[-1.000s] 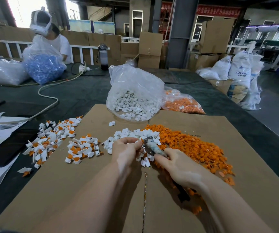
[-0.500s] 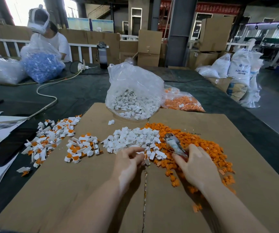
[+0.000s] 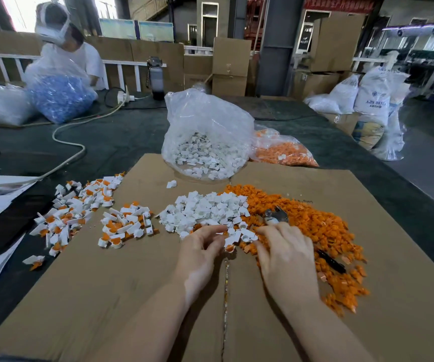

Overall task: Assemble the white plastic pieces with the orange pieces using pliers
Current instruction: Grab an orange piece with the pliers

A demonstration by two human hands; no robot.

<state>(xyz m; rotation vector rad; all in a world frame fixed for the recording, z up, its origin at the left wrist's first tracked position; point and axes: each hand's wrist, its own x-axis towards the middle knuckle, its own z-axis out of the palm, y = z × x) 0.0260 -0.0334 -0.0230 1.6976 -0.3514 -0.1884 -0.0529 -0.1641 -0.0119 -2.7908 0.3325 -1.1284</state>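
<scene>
A: Which step is going on?
B: Picking parts. The left hand point(image 3: 202, 244) is pinching a white piece point(image 3: 229, 240) beside the orange pile point(image 3: 302, 220); the right hand point(image 3: 285, 246), fingers curled, is gripping the pliers point(image 3: 276, 215).
A: Next?
B: Probably seating an orange piece, then squeezing

A white sack point(image 3: 374, 100) at far right reads "ABS RESIN".

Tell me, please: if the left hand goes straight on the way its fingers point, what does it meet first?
Probably the white pieces: the left hand points up-right at that pile's near edge, with its fingertips already among them. Depth is unclear.
</scene>
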